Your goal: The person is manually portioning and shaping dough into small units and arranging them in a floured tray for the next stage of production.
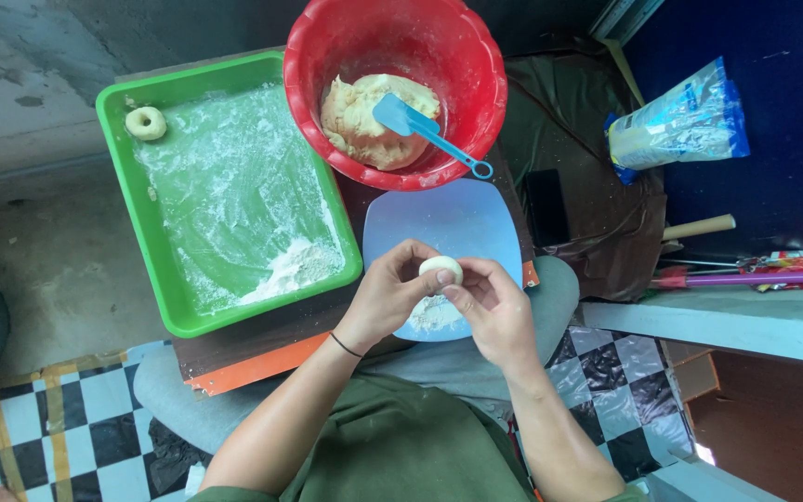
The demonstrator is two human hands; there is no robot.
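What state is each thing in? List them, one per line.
Dough ball: held between both hands, above the board.
Left hand: gripping the ball.
Right hand: gripping the ball.
Red bowl: holds a dough lump.
Blue spatula: lying in the bowl on the dough.
Green tray: floured, one dough ring in its corner.
Blue board: small flour pile on it.
Plastic bag: lying flat.

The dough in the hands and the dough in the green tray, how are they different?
The dough piece in the hands is a smooth, solid lump; the dough ring has a hole through its middle. The dough piece is held up between the left hand and right hand above the blue board; the dough ring lies alone in a corner of the floured green tray. Both are pale, small and rounded.
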